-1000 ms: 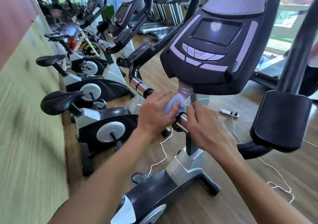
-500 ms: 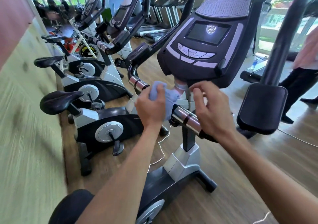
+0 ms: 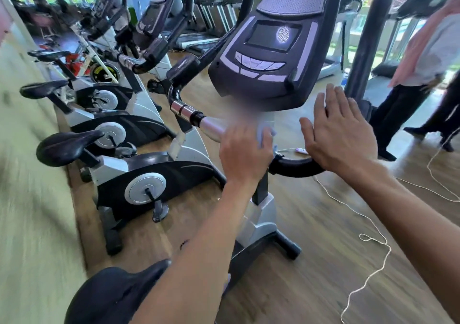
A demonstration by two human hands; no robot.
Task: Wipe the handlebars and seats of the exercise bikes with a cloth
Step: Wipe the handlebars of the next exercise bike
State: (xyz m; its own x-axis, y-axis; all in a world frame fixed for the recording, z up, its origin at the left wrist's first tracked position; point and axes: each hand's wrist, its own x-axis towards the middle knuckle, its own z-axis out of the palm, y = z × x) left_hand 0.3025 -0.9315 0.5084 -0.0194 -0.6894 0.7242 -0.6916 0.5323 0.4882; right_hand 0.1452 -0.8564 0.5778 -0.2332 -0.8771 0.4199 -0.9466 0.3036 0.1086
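Nearest to us we see the black seat (image 3: 117, 296) of the exercise bike (image 3: 258, 224), at the bottom edge under our left forearm. Further on, our left hand (image 3: 245, 154) grips the light blue cloth (image 3: 265, 134) with curled fingers and holds it against the handlebar (image 3: 211, 127) under the console (image 3: 271, 57), while our right hand (image 3: 341, 134) is flat with straight fingers close together, its heel on the black curved grip (image 3: 293, 168). Behind, more bikes (image 3: 139, 169) stand in a row along the wall, and a person (image 3: 423, 74) stands at far right.

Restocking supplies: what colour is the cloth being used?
Light blue; the cloth shows in the head view, under the left hand.
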